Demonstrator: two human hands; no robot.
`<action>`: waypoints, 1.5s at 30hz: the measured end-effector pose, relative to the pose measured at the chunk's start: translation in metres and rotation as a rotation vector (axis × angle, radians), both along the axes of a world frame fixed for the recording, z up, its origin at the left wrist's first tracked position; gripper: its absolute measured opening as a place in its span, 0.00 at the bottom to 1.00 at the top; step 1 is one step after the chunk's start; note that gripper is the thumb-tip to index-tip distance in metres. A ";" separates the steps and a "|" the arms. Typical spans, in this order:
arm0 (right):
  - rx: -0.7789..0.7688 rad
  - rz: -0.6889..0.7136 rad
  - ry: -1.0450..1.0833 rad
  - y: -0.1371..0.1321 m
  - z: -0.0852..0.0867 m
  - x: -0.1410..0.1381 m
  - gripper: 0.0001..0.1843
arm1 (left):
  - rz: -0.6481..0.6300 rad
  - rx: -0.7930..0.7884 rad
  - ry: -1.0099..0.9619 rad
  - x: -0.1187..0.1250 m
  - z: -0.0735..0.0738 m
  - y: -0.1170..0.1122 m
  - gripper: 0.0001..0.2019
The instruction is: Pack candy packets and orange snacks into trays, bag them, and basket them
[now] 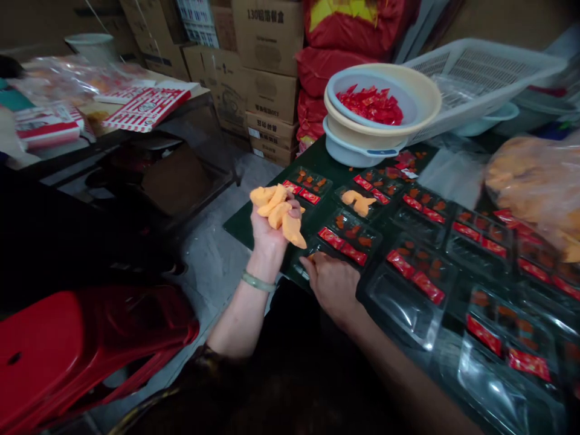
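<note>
My left hand (274,223), palm up, is closed around several pale orange, curved, puffy pieces (276,208); their exact kind I cannot tell. It is raised near the left edge of the dark green table. My right hand (333,284) is lower, its fingers curled down at the near side of a clear plastic tray (348,232). What its fingertips hold, if anything, is hidden. That tray has red sachets (343,246) and small dark orange bits in its compartments. Behind it, another tray holds similar pale orange pieces (359,202).
More clear trays (408,290) with red sachets cover the table to the right. Stacked basins (383,130) hold red packets, beside a white crate (489,78). A plastic bag (534,181) of orange pieces lies at right. A red stool (90,350) stands left; cardboard boxes (267,78) stand behind.
</note>
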State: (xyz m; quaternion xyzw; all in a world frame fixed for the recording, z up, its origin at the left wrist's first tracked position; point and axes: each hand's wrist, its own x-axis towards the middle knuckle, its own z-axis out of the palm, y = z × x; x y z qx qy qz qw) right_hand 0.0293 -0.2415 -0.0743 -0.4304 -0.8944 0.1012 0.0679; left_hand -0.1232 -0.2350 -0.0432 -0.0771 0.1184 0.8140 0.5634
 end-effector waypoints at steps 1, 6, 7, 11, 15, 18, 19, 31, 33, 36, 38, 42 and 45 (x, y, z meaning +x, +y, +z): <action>-0.026 0.001 -0.002 0.002 0.005 -0.001 0.19 | -0.012 -0.001 -0.012 0.003 -0.001 -0.001 0.21; -0.298 0.016 0.571 0.000 0.028 0.002 0.20 | -0.035 -0.014 -0.003 0.022 0.001 -0.005 0.18; -0.372 0.034 0.684 -0.002 0.030 0.001 0.22 | -0.046 -0.008 0.001 0.024 0.001 -0.005 0.19; -0.386 0.048 0.828 -0.009 0.030 -0.004 0.28 | -0.069 0.013 0.014 0.031 -0.001 -0.003 0.22; -0.046 0.182 0.691 -0.005 0.038 0.002 0.15 | -0.055 -0.041 0.014 0.037 0.000 0.003 0.23; 0.051 0.117 0.723 0.006 0.051 0.019 0.10 | -0.016 -0.084 -0.007 0.038 0.002 0.006 0.21; 0.015 0.064 0.731 0.011 0.054 0.026 0.10 | 0.004 -0.084 -0.014 0.037 0.002 0.005 0.20; -0.003 -0.240 -0.121 0.024 0.002 0.030 0.12 | -0.140 -0.010 0.021 0.029 -0.001 -0.021 0.19; -0.061 -0.222 0.075 0.026 0.008 0.033 0.12 | -0.223 0.001 0.071 0.038 -0.002 -0.027 0.14; -0.402 -0.134 0.603 0.033 0.031 0.046 0.20 | -0.390 0.064 0.167 0.053 -0.004 -0.032 0.11; -0.658 -0.063 0.824 0.037 0.047 0.053 0.25 | -0.539 0.078 0.229 0.063 -0.006 -0.032 0.13; -0.756 -0.055 0.986 0.042 0.064 0.060 0.16 | -0.702 -0.051 0.308 0.080 -0.009 -0.025 0.10; -0.648 -0.154 1.132 0.045 0.069 0.073 0.13 | -0.675 -0.037 0.326 0.087 -0.006 -0.023 0.09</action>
